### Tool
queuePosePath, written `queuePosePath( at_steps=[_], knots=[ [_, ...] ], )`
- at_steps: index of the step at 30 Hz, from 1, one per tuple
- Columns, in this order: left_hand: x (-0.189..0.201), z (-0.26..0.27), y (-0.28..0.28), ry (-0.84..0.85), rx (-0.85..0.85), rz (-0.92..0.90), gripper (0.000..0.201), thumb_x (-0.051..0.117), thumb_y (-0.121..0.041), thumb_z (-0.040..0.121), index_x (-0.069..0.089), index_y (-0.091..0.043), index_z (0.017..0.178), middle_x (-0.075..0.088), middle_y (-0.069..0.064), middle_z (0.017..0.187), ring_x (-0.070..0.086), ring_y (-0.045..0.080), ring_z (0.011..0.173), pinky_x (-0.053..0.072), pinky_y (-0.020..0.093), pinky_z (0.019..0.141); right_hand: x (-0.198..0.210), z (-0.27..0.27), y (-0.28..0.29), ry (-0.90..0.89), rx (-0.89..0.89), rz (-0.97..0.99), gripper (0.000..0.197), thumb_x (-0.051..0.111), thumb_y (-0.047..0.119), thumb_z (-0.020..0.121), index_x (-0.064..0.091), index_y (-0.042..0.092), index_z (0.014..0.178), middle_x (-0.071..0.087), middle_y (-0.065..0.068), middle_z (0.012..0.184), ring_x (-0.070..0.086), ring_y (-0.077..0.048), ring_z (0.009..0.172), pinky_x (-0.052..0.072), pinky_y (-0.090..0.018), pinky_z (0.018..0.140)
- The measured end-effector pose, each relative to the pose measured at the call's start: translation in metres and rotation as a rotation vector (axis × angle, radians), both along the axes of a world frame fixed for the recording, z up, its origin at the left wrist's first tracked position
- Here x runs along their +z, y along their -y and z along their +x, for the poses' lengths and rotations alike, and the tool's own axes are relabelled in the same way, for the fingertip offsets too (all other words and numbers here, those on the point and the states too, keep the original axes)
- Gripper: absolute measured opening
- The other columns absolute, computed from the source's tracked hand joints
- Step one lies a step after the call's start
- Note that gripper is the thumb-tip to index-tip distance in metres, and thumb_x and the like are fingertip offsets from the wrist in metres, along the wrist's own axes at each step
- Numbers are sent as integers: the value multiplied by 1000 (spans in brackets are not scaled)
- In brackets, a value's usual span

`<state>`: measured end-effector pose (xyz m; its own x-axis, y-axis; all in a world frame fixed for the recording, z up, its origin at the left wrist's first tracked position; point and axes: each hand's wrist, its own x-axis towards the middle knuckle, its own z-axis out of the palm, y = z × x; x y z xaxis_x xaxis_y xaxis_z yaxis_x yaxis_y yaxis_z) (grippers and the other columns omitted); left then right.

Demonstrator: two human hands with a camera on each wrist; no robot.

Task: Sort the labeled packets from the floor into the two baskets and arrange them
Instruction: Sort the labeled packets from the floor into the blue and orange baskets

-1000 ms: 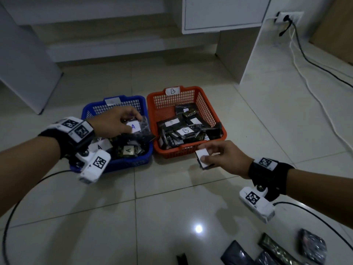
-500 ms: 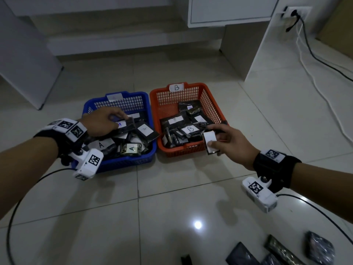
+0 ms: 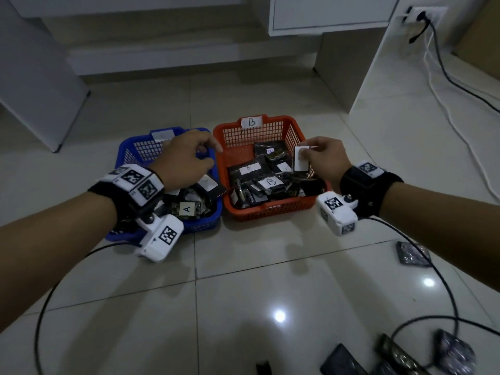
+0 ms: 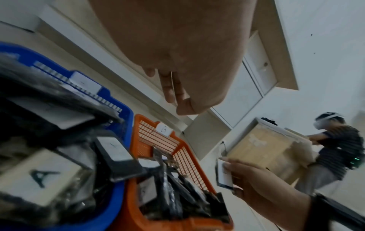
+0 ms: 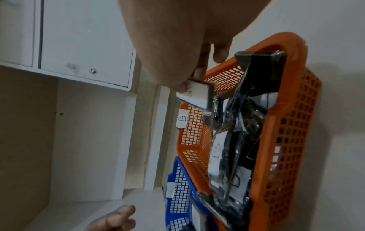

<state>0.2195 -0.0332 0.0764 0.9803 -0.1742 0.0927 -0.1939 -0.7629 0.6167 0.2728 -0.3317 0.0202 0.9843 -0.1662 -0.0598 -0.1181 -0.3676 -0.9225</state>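
While right hand pinches a labeled packet over orange basket, left hand hangs loose w/ nothing above blue basket (loose packets nearby on floor).

Indoor room, looks like a home or small office, not a lab. Glossy pale tile floor reflecting ceiling lights. White built-in cabinet at top centre of the head view, open niche under it. Wall socket top right with cables trailing down to the floor. Left wrist view: cardboard box at right, another person beside it wearing a headset.
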Motion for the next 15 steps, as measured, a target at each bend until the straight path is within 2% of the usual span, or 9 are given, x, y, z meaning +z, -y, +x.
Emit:
queuePosePath(
  at_steps=[2, 4, 7, 9, 11, 13, 15],
  knots=[
    [-1, -6, 20, 28, -76, -54, 26, 61, -2, 85, 65, -25, 98, 61, -13, 103, 63, 11, 90, 56, 39, 83, -6, 12, -2, -45, -56, -24, 11, 70, 14, 83, 74, 21, 91, 74, -6, 97, 73, -19, 81, 63, -38, 73],
    [-4, -15, 38, 45, -157, -93, 24, 62, 0, 86, 65, -22, 96, 63, -13, 97, 62, 4, 83, 56, 27, 71, -10, 20, -2, -101, -77, -32, 13, 77, 17, 78, 72, 21, 90, 75, -4, 92, 74, -19, 75, 64, -36, 70],
    [-17, -25, 61, 42, -255, -145, 19, 63, 1, 87, 67, -17, 94, 67, -8, 91, 66, 8, 77, 57, 23, 65, -17, 27, 0, -206, -84, 22, 18, 81, 15, 77, 71, 13, 93, 75, -12, 85, 75, -23, 65, 63, -36, 65],
    [-27, -24, 72, 7, -251, -167, 18, 64, -1, 86, 66, -17, 93, 68, -5, 89, 67, 9, 74, 57, 23, 63, -20, 28, 1, -233, -89, 41, 14, 77, 6, 81, 71, 9, 93, 75, -15, 84, 74, -23, 61, 63, -34, 61],
    [-35, -17, 81, -32, -241, -117, 18, 67, -6, 87, 66, -21, 95, 67, -7, 93, 65, 6, 79, 54, 20, 65, -19, 28, 3, -221, -79, -42, 11, 76, 3, 82, 70, 10, 88, 73, -9, 82, 72, -17, 57, 60, -28, 56],
    [-45, -8, 86, -67, -233, -12, 16, 70, -13, 87, 67, -23, 99, 64, -9, 100, 62, 3, 88, 50, 16, 72, -18, 27, 7, -219, -64, -120, 11, 78, 7, 80, 71, 11, 86, 73, -6, 80, 72, -17, 61, 62, -30, 59],
    [-54, 0, 87, -105, -228, 64, 17, 73, -19, 86, 68, -22, 102, 63, -7, 104, 61, 6, 92, 53, 23, 81, -17, 24, 10, -233, -66, -183, 13, 83, 16, 79, 74, 13, 88, 75, -6, 80, 73, -18, 63, 62, -31, 59]
  ],
)
